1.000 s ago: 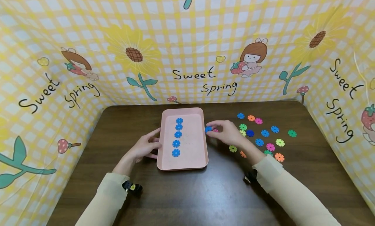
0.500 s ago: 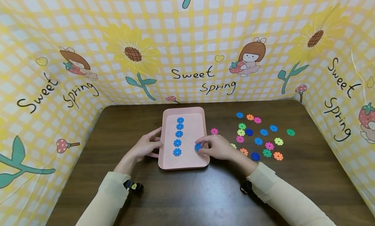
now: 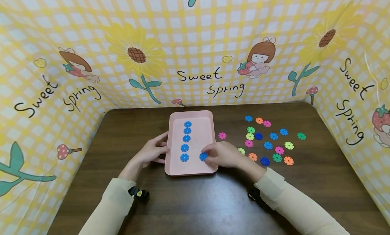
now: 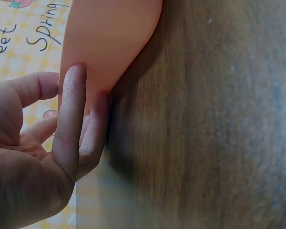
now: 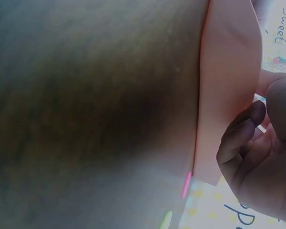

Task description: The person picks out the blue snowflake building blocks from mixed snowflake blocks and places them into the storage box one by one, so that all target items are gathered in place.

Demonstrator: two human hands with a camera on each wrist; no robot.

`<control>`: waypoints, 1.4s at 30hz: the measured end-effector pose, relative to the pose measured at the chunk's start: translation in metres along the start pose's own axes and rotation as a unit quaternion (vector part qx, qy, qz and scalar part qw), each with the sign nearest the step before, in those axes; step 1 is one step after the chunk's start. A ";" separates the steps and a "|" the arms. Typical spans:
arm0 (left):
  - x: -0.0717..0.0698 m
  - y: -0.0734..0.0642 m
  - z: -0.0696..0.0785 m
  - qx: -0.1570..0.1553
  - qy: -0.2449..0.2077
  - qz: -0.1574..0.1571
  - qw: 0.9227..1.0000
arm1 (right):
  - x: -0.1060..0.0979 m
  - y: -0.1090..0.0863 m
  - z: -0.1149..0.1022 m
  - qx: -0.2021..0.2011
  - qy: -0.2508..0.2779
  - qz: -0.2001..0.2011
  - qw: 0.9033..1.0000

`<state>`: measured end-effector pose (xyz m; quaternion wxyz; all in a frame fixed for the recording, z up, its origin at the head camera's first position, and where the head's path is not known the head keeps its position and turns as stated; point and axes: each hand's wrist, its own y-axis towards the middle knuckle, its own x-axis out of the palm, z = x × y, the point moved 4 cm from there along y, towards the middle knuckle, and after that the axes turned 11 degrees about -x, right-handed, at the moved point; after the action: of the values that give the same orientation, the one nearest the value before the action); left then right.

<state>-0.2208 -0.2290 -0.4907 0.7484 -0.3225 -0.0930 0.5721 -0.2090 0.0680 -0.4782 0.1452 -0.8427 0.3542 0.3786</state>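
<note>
On the left, a yellow-checked cloth (image 3: 36,133) is standing along the edge of the dark wooden table (image 3: 182,208), and a pale sleeve (image 3: 106,204) is reaching in from the near left, with a black device (image 3: 138,194) sitting at the wrist. The left hand (image 3: 150,152) is resting its loosely spread fingers against the outside of the left wall of the pink tray (image 3: 210,172), not curling round it. Inside the tray, toward its left side, five blue discs (image 3: 186,138) are lying in a row running from near to far. To their right, in the near right part of the tray, the right hand (image 3: 223,154) is pinching a sixth blue disc (image 3: 202,156) between thumb and fingers; whether that disc is touching the tray floor, I cannot tell. Just beyond the tray's right wall, a pink disc (image 3: 222,135) is lying on the table. Farther right, scattered discs (image 3: 268,145) in blue, orange, pink, yellow-green and green are lying flat, a green one (image 3: 301,136) being rightmost.
</note>
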 end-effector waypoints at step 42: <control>-0.001 0.001 -0.004 0.008 -0.004 -0.009 1.000 | -0.107 -0.157 0.108 0.154 -0.065 0.126 0.978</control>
<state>-0.2203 -0.2307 -0.4941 0.7555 -0.3134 -0.0941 0.5676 -0.2054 0.2862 -0.4749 0.2470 -0.7322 0.5016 0.3889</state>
